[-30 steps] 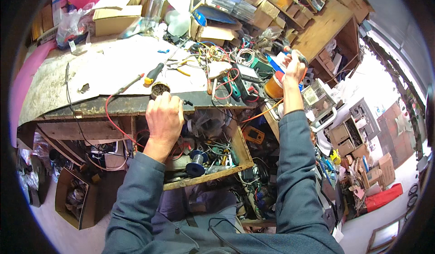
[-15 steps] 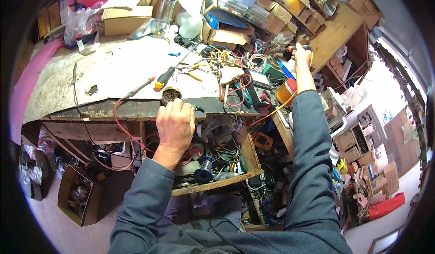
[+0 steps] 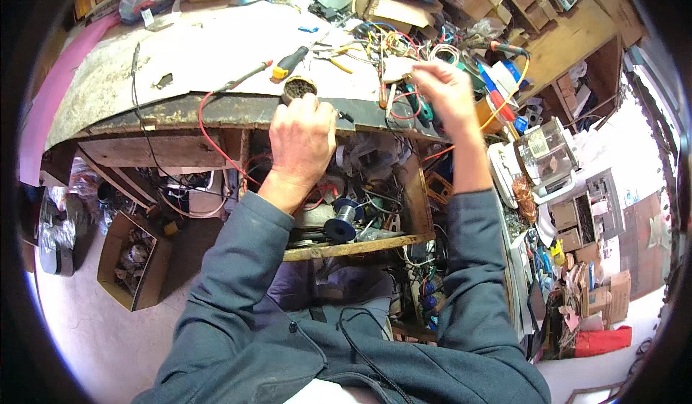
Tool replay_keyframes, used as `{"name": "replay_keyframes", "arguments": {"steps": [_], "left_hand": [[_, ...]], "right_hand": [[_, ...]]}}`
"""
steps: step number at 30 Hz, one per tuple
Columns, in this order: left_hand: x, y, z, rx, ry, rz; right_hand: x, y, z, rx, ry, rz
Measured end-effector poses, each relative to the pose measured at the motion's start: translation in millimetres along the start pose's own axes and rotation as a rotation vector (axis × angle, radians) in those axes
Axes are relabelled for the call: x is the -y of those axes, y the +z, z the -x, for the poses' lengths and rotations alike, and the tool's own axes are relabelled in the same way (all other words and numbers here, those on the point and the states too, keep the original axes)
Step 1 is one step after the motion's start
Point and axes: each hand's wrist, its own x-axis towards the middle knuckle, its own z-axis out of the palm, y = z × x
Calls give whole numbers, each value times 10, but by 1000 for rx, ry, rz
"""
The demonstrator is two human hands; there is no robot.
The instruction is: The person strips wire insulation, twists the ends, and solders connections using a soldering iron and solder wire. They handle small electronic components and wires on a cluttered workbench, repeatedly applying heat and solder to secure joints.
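Note:
My left hand (image 3: 303, 141) is at the bench's front edge, fingers closed against the near side of a small round cup-like part (image 3: 299, 87) with a dark inside. A short black piece (image 3: 346, 116) juts out to the right of the fingers; what they hold is hidden. My right hand (image 3: 445, 90), smeared by motion, hangs over the cluttered right side of the bench. Its fingertips point left, and I cannot make out anything in them. Beyond it, a soldering iron (image 3: 509, 48) with a black and orange handle and an orange cord rests among the tools.
On the white bench sheet (image 3: 223, 43) lie a yellow-and-black screwdriver (image 3: 290, 64), a red-leaded probe (image 3: 249, 76) and yellow-handled pliers (image 3: 339, 65). Below is an open drawer (image 3: 360, 250) with a solder spool (image 3: 344, 221). A cardboard box (image 3: 130, 260) stands on the floor.
My right hand has let go of the soldering iron and moved left and nearer. My left hand stays by the round part. The whole view has shifted.

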Motion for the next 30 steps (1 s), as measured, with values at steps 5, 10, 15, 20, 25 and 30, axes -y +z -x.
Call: {"name": "replay_keyframes", "arguments": {"steps": [5,10,15,20,25,30], "left_hand": [[30,10,16,-2,-4,-21],[36,45,29,-8,2,-16],[13,81,49,-43,37,-26],[17,63,69,-70,49,-17],[-8,40,120,-98,45,123],[-25,-25,141,-56,33,302]], "right_hand": [[55,834,509,29,-325,511],[-43,1088,578,50,-368,554],[-47,1054,587,48,-378,548],[-3,1093,619,9,-371,535],[-105,1101,704,-35,-195,245],[-164,1079,769,-67,33,-61]]}}
